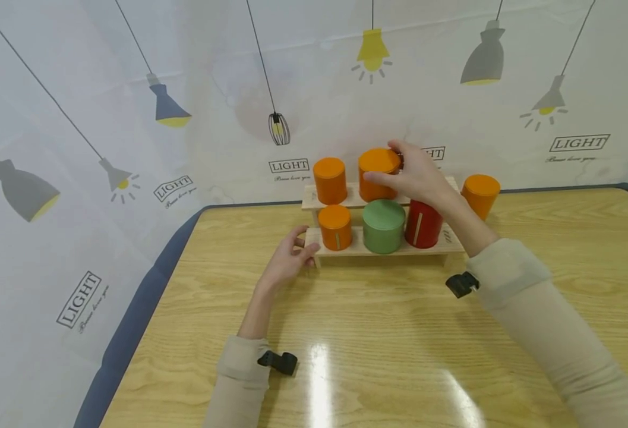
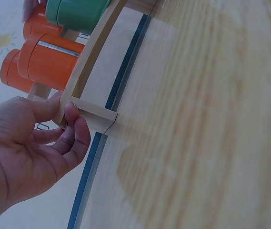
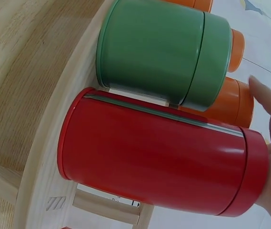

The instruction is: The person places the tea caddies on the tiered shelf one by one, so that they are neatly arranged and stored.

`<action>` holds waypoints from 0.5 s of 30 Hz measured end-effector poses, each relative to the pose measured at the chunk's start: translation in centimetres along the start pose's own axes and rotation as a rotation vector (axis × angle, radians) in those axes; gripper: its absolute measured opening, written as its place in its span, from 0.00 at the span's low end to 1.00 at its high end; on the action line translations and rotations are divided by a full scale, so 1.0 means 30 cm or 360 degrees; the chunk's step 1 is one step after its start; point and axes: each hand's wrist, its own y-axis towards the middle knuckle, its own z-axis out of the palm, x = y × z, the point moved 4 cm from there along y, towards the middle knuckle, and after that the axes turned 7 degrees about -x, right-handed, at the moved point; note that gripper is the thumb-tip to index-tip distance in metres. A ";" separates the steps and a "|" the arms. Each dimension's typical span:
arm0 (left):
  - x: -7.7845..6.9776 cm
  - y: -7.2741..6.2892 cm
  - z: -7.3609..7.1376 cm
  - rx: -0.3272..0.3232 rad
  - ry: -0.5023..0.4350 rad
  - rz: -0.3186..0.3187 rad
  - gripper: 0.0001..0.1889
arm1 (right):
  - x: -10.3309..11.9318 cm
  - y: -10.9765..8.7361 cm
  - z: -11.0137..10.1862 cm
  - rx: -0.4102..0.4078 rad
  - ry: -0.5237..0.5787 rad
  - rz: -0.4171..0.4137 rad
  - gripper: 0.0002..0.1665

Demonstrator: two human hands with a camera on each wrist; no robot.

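Note:
A two-tier wooden rack [image 1: 324, 252] stands by the wall with round lidded tins on it. My left hand [image 1: 287, 258] pinches the left end of its lower shelf, thumb above and fingers below, as the left wrist view also shows. On the upper tier, my right hand [image 1: 423, 175] grips a large orange tin [image 1: 375, 187], the thumb across its front and the fingers at its far right side. A smaller orange tin [image 1: 330, 181] stands left of it. The lower tier bears an orange tin [image 1: 335, 227], a green tin [image 1: 384, 227] and a red tin [image 3: 149, 152], partly hidden by my right wrist.
Another orange tin [image 1: 480, 196] stands right of the rack. Behind the table [image 1: 378, 339] hangs a white wall covering [image 1: 324, 77] printed with lamps. Dark blue edging [image 1: 132, 321] runs along the table's left and back sides.

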 end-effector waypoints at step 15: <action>0.002 -0.001 0.001 0.0000 0.0007 0.0019 0.33 | -0.007 -0.039 -0.126 -0.0321 0.0192 -0.0094 0.43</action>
